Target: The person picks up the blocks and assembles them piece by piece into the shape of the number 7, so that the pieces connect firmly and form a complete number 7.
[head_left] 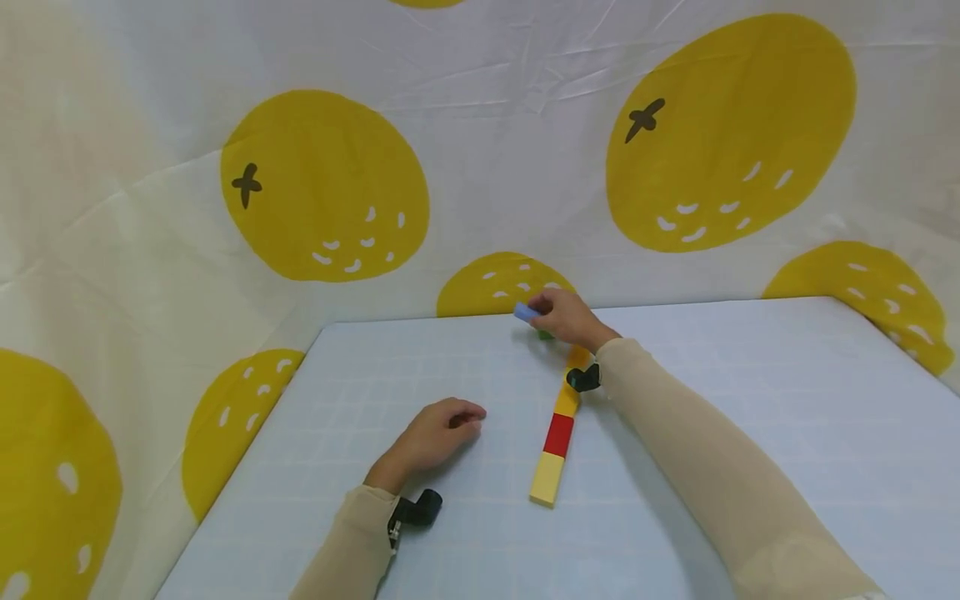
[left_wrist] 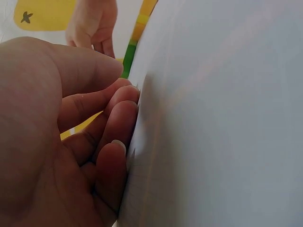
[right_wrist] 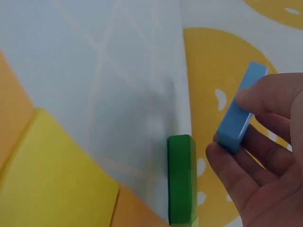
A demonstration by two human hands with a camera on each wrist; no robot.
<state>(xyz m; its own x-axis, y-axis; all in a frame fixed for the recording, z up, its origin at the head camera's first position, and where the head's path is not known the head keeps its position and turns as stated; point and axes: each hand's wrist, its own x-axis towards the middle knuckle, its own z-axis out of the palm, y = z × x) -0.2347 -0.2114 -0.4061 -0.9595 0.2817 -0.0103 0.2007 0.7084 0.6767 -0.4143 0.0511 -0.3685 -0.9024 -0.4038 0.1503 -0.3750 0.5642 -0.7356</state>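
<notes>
My right hand (head_left: 566, 317) pinches a light blue block (right_wrist: 236, 118) between thumb and fingers, above the far end of a row of blocks. A green block (right_wrist: 181, 182) lies just below the hand, and its far end stands free of other blocks. From there the row runs toward me through orange and yellow blocks, partly hidden by my wrist, then a red block (head_left: 558, 435) and a pale yellow block (head_left: 548, 479) at the near end. My left hand (head_left: 431, 435) rests on the table left of the row, fingers loosely bent, holding nothing.
A white table (head_left: 720, 400) carries the row. Behind it and at the sides hangs a white cloth (head_left: 517, 167) printed with large yellow fruit shapes. Each wrist wears a small black camera (head_left: 420, 508).
</notes>
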